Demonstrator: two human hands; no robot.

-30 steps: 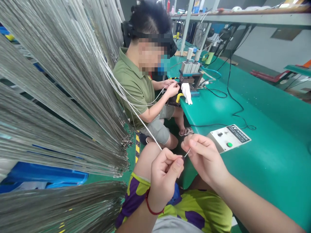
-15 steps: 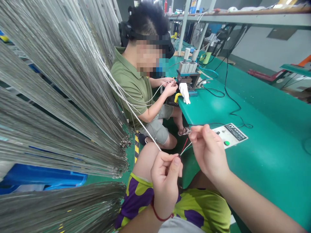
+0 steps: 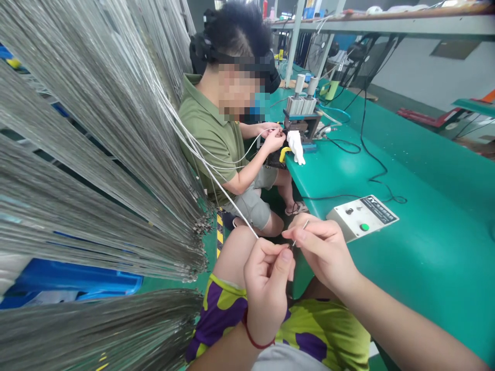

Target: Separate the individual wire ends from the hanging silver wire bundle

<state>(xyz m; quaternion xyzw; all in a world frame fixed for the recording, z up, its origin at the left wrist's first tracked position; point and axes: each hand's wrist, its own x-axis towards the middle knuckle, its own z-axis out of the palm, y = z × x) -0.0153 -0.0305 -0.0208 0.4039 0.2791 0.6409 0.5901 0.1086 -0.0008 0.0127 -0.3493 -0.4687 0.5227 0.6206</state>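
My left hand [image 3: 266, 288] is closed in a pinch on the end of a thin white cable [image 3: 228, 198] that runs up and left into the hanging cable bundles [image 3: 100, 154]. My right hand [image 3: 323, 250] is closed in a pinch on the fine wire ends [image 3: 299, 234] that stick out of that cable tip. Both hands meet over my lap, just left of the green bench edge. A red cord circles my left wrist.
A grey control box [image 3: 361, 219] with a green button lies on the green bench [image 3: 425, 247] beside my right hand. A co-worker in an olive shirt [image 3: 211, 134] sits ahead, hands at a small press machine [image 3: 303, 116]. Black cords trail across the bench.
My right hand had lifted and spread the wire ends apart half a second ago; now it has come back down close to my left hand, pinching the wire tip.
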